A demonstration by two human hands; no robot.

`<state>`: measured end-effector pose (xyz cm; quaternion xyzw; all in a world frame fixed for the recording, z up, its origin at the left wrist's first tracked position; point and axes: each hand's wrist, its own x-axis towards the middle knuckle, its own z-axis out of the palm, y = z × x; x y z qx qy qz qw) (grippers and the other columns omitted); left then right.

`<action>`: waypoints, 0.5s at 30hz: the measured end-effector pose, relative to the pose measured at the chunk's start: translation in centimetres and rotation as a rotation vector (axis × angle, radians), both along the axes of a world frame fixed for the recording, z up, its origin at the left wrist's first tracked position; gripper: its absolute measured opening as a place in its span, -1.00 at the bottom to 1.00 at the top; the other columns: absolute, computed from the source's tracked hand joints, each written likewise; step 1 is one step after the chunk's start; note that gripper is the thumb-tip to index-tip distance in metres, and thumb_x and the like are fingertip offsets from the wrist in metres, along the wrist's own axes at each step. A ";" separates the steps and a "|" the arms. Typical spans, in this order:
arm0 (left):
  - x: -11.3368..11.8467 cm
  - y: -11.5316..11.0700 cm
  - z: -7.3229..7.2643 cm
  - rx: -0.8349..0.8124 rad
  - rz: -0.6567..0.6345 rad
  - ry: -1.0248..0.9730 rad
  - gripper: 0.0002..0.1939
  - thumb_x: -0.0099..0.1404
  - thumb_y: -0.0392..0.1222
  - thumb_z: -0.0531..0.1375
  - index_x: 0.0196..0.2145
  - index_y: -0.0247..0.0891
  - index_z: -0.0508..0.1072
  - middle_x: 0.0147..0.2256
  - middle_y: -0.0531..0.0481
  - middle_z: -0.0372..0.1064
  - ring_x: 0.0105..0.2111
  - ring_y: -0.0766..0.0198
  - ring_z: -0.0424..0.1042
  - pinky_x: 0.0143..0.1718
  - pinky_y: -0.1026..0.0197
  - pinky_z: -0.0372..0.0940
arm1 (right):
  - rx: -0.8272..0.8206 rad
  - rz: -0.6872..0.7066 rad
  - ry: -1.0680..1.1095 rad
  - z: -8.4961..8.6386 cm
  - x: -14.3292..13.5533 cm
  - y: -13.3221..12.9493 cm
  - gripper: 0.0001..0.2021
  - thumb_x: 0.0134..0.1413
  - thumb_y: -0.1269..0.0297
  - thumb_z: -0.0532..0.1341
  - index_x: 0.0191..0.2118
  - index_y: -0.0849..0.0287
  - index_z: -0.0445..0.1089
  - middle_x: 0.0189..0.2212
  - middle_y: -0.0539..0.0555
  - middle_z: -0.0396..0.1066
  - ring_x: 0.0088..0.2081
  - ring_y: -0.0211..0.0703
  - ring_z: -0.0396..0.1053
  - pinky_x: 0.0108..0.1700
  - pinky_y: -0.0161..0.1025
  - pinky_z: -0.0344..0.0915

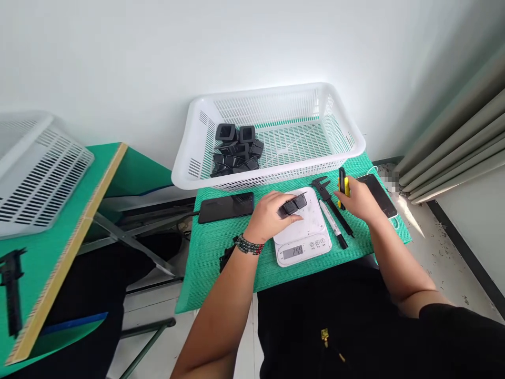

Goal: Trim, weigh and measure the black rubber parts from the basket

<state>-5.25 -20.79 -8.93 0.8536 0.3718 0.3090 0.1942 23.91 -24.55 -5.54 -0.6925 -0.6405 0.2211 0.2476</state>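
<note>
My left hand is closed on a small black plastic part, over the white digital scale. Whether the part rests on the scale I cannot tell; the display reads about 249, with any decimal point unclear. On the right, my right hand grips a yellow and black utility knife; whether its blade is out does not show. Between the scale and that hand lie a black caliper and a white marker with a black cap. More black parts are partly hidden behind my left wrist.
A white plastic basket at the back holds several black parts on its left side. One dark phone lies left, another phone right. A neighbouring green table bears another basket and a caliper.
</note>
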 end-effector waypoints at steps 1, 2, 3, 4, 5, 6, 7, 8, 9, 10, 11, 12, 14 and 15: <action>0.0 0.0 0.0 -0.002 -0.001 0.003 -0.52 0.14 -0.07 0.54 -0.02 -0.21 0.60 -0.10 -0.16 0.65 -0.10 -0.05 0.57 -0.03 -0.12 0.49 | 0.004 0.011 0.019 -0.8 -0.1 -0.7 -0.78 0.23 0.12 0.22 -0.31 0.05 0.16 -0.44 0.02 0.36 -0.41 -0.07 0.29 -0.33 -0.19 0.12; 0.1 0.0 0.1 -0.004 -0.002 0.006 -0.53 0.15 -0.08 0.54 -0.02 -0.21 0.60 -0.10 -0.16 0.64 -0.10 -0.05 0.57 -0.03 -0.12 0.49 | 0.013 0.019 0.036 -1.6 -0.1 -1.4 -0.77 0.23 0.10 0.21 -0.32 0.04 0.15 -0.45 0.02 0.36 -0.42 -0.08 0.27 -0.34 -0.18 0.12; 0.1 -0.1 0.1 -0.006 -0.001 0.010 -0.54 0.16 -0.08 0.53 -0.02 -0.21 0.60 -0.10 -0.16 0.64 -0.10 -0.05 0.57 -0.03 -0.12 0.49 | 0.027 0.026 0.060 -2.3 -0.1 -2.1 -0.77 0.24 0.07 0.19 -0.31 0.04 0.16 -0.45 0.03 0.36 -0.42 -0.07 0.27 -0.34 -0.18 0.14; 0.2 -0.1 0.2 -0.009 0.002 0.016 -0.55 0.17 -0.07 0.52 -0.02 -0.21 0.60 -0.10 -0.16 0.64 -0.10 -0.06 0.57 -0.03 -0.12 0.49 | 0.053 0.032 0.092 -2.9 -0.1 -2.6 -0.77 0.26 0.04 0.17 -0.30 0.05 0.19 -0.42 0.05 0.39 -0.39 -0.05 0.30 -0.31 -0.16 0.18; 0.2 0.0 0.2 -0.012 0.007 0.025 -0.57 0.18 -0.07 0.51 -0.02 -0.21 0.60 -0.10 -0.17 0.64 -0.10 -0.06 0.57 -0.02 -0.14 0.48 | 0.084 0.039 0.126 -3.4 -0.1 -3.1 -0.77 0.28 0.02 0.15 -0.26 0.06 0.22 -0.37 0.09 0.43 -0.35 -0.01 0.35 -0.27 -0.14 0.24; 0.3 0.0 0.3 -0.015 0.015 0.035 -0.58 0.19 -0.06 0.50 -0.02 -0.20 0.60 -0.10 -0.17 0.64 -0.08 -0.08 0.57 -0.01 -0.16 0.48 | 0.111 0.042 0.157 -3.8 0.0 -3.4 -0.77 0.30 0.02 0.13 -0.22 0.07 0.25 -0.33 0.12 0.46 -0.30 0.02 0.39 -0.22 -0.11 0.28; 0.3 0.0 0.3 -0.018 0.023 0.044 -0.58 0.20 -0.05 0.49 -0.02 -0.20 0.60 -0.09 -0.17 0.64 -0.07 -0.09 0.57 0.01 -0.18 0.47 | 0.131 0.044 0.183 -4.0 0.0 -3.6 -0.77 0.31 0.02 0.12 -0.18 0.08 0.27 -0.29 0.14 0.48 -0.26 0.04 0.41 -0.19 -0.09 0.31; 0.4 0.0 0.4 -0.022 0.030 0.051 -0.59 0.20 -0.05 0.49 -0.02 -0.19 0.61 -0.08 -0.18 0.64 -0.05 -0.11 0.57 0.03 -0.20 0.46 | 0.140 0.046 0.204 -4.1 -0.1 -3.7 -0.76 0.32 0.02 0.11 -0.14 0.08 0.28 -0.27 0.15 0.49 -0.24 0.05 0.43 -0.16 -0.07 0.33; 0.4 0.0 0.4 -0.025 0.034 0.055 -0.59 0.20 -0.05 0.49 -0.02 -0.19 0.61 -0.07 -0.18 0.64 -0.04 -0.13 0.57 0.05 -0.22 0.45 | 0.135 0.049 0.217 -4.1 -0.1 -3.6 -0.77 0.33 0.03 0.11 -0.12 0.08 0.27 -0.26 0.15 0.49 -0.24 0.05 0.43 -0.16 -0.06 0.35; 0.4 0.0 0.4 -0.030 0.035 0.058 -0.59 0.20 -0.05 0.48 -0.02 -0.19 0.61 -0.07 -0.19 0.64 -0.02 -0.14 0.56 0.07 -0.24 0.44 | 0.121 0.058 0.225 -4.1 -0.2 -3.5 -0.77 0.33 0.03 0.11 -0.10 0.08 0.26 -0.26 0.14 0.48 -0.25 0.04 0.42 -0.17 -0.06 0.36; 0.5 0.0 0.4 -0.036 0.034 0.059 -0.59 0.20 -0.06 0.49 -0.02 -0.18 0.60 -0.06 -0.19 0.64 -0.01 -0.16 0.56 0.07 -0.25 0.44 | 0.103 0.073 0.227 -4.0 -0.3 -3.4 -0.77 0.33 0.04 0.12 -0.08 0.08 0.25 -0.26 0.13 0.47 -0.25 0.03 0.42 -0.17 -0.06 0.37; 0.5 0.0 0.4 -0.046 0.036 0.057 -0.57 0.19 -0.06 0.49 0.00 -0.18 0.59 -0.05 -0.19 0.64 0.01 -0.16 0.57 0.08 -0.26 0.44 | 0.089 0.094 0.223 -4.0 -0.5 -3.3 -0.77 0.34 0.05 0.12 -0.07 0.08 0.23 -0.25 0.13 0.46 -0.25 0.02 0.42 -0.17 -0.06 0.37; 0.4 -0.1 0.3 -0.082 0.053 0.032 -0.44 0.19 -0.08 0.49 0.12 -0.17 0.53 -0.02 -0.19 0.63 0.04 -0.16 0.57 0.12 -0.28 0.44 | 0.074 0.146 0.207 -4.0 -0.7 -3.1 -0.79 0.34 0.07 0.12 -0.07 0.07 0.20 -0.22 0.13 0.43 -0.23 0.01 0.40 -0.15 -0.06 0.38; 0.4 -0.1 0.3 -0.107 0.066 0.013 -0.34 0.19 -0.08 0.48 0.21 -0.17 0.46 0.00 -0.20 0.62 0.06 -0.16 0.58 0.15 -0.28 0.43 | 0.075 0.168 0.205 -4.2 -0.7 -3.1 -0.79 0.34 0.08 0.11 -0.08 0.07 0.18 -0.21 0.12 0.42 -0.22 0.00 0.40 -0.15 -0.06 0.38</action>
